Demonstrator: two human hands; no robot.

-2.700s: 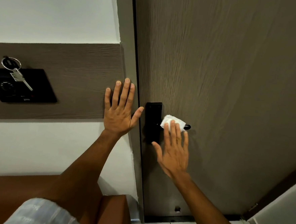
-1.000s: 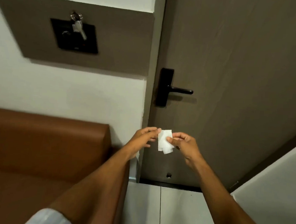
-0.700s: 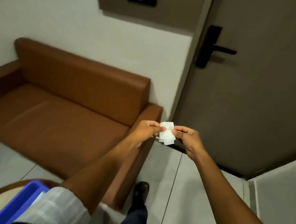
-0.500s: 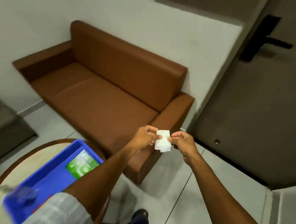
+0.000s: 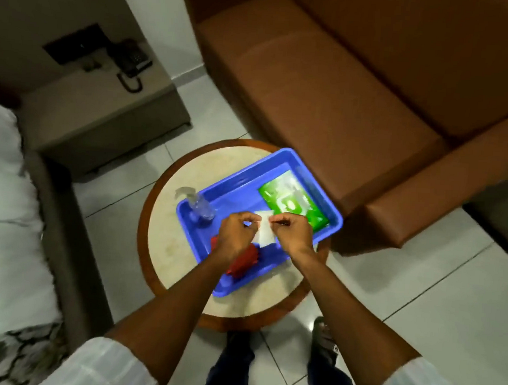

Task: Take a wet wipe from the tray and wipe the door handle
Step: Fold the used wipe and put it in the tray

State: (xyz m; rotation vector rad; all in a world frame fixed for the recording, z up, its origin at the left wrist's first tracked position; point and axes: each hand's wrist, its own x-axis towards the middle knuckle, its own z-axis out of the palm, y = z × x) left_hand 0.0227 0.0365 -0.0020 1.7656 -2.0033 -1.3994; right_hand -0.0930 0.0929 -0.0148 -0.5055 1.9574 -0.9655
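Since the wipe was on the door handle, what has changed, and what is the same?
The right hand took the wipe off the handle, the left hand left the wall and pinched it too. The person turned from the door, now out of view, to the round table; both hands hold the wipe above the blue tray. Unchanged: the wipe stays held.

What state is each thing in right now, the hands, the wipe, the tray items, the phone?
White wet wipe: pinched between both hands, above the tray.
Left hand: shut on the wipe.
Right hand: shut on the wipe.
Blue plastic tray: resting flat on the round table.
Green wipe packet: lying flat in the tray.
Clear spray bottle: in the tray's corner.
Red item: in the tray, partly hidden by the left arm.
Black telephone: handset on its cradle.
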